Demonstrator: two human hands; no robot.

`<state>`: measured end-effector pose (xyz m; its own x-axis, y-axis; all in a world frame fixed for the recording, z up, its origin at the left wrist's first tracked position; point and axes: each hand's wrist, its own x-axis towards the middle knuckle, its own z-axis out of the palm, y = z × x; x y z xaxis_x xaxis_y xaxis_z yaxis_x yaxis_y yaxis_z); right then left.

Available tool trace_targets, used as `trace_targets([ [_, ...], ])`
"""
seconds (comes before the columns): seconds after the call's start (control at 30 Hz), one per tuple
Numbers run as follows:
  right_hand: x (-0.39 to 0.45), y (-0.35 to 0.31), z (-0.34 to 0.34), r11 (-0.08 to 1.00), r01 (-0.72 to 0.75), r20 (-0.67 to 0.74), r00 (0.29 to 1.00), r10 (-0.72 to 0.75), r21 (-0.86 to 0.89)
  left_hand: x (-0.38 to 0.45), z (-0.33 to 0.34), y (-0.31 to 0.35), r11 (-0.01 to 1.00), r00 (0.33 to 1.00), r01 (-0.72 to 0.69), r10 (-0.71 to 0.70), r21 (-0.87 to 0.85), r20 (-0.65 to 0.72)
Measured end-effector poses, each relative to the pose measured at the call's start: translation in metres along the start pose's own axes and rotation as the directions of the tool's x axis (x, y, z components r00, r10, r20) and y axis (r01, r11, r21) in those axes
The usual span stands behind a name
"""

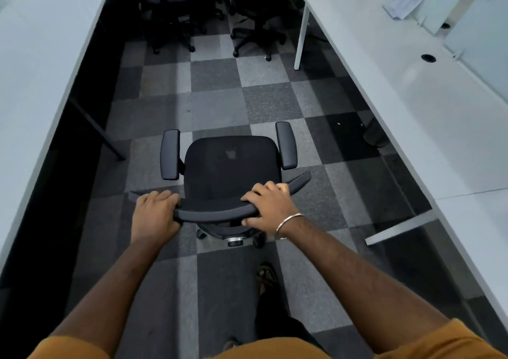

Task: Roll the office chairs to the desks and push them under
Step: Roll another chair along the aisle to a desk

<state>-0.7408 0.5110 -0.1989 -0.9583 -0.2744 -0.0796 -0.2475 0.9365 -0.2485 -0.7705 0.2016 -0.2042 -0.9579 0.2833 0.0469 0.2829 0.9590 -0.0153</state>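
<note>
Gripping the curved top of the backrest, the left hand (154, 213) and right hand (270, 207) both curl round the black office chair (231, 166), which stands at the centre of the frame in an aisle of checkered carpet floor (214, 105). A white surface (35, 64) runs along the left edge and another surface (428, 127) along the right. More chairs (209, 15) crowd the aisle's far end at upper centre. A dark bin (375, 134) sits under the right surface's edge.
</note>
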Motion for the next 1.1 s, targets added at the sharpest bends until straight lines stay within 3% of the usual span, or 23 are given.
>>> trace_targets([
  [0.4,-0.124,-0.056,0.011,0.999,-0.011,0.150,0.988,0.019,-0.052,-0.184,-0.006,0.030,0.991,0.998,0.047,-0.050,-0.123,-0.023],
  [0.73,-0.187,-0.096,0.023,0.990,0.120,0.192,0.976,-0.104,-0.077,-0.285,-0.013,0.048,0.975,0.977,0.210,-0.211,-0.072,-0.003],
  [1.1,-0.261,-0.076,0.038,0.935,0.347,0.172,0.928,-0.331,-0.071,-0.391,-0.012,0.128,0.909,0.911,0.410,-0.412,-0.071,-0.023],
])
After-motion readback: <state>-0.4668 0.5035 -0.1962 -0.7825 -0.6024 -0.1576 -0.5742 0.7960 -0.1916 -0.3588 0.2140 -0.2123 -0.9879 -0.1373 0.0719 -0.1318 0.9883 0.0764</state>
